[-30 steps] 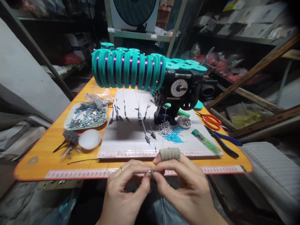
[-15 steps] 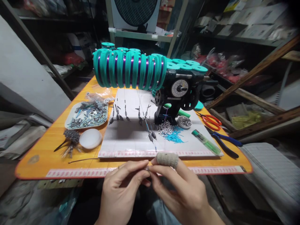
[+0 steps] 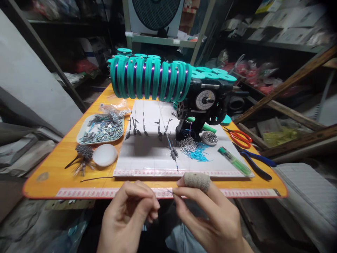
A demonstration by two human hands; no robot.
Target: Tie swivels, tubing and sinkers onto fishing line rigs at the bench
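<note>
My left hand (image 3: 129, 214) is closed over the table's front edge, thumb and fingertips pressed together; whatever they hold, if anything, is too small to make out. To its right, my right hand (image 3: 210, 214) pinches a tiny metal piece (image 3: 170, 191), perhaps a fishing hook, between thumb and index finger. A grey cloth sleeve (image 3: 197, 181) covers one of that hand's fingers. Just beyond the hands, dark fishing sinkers (image 3: 173, 154) hang on thin lines from a row of teal foam spools (image 3: 150, 79) above the white board (image 3: 142, 160).
A black stand with a dial (image 3: 205, 100) carries the spools. Left are a tray of small parts (image 3: 80, 138) and a white dish (image 3: 104, 155). Right lie silver beads (image 3: 187, 144), blue tubes (image 3: 198, 154), a green tube case (image 3: 234, 161), orange scissors (image 3: 240, 138) and blue-handled pliers (image 3: 256, 165).
My hands, together at the fingertips before, have come apart: the left moved left, the right slightly right. The tiny metal piece now shows at my right fingertips. The view has shifted slightly.
</note>
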